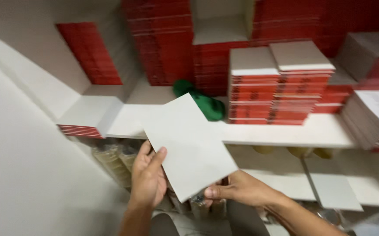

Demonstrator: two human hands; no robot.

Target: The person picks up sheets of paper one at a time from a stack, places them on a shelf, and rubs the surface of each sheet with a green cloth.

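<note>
Both hands are on 1 flat pale grey rectangular card sheet (pixel 188 146), tilted and held up in front of a white shelf (pixel 325 131). The left hand (pixel 148 177) grips its lower left edge, fingers wrapped along the border with the thumb on the face. The right hand (pixel 239 189) pinches the bottom corner, fingers curled under, thumb on the edge. On the shelf behind sit 2 stacks of red flat packs with grey tops (pixel 279 85) side by side, touching. More red stacks (pixel 161 41) line the back wall. A crumpled green cloth (pixel 202 101) lies on the shelf just behind the sheet. It's all a bit blurry, so the stuff under the shelf is hard to make out.
</note>
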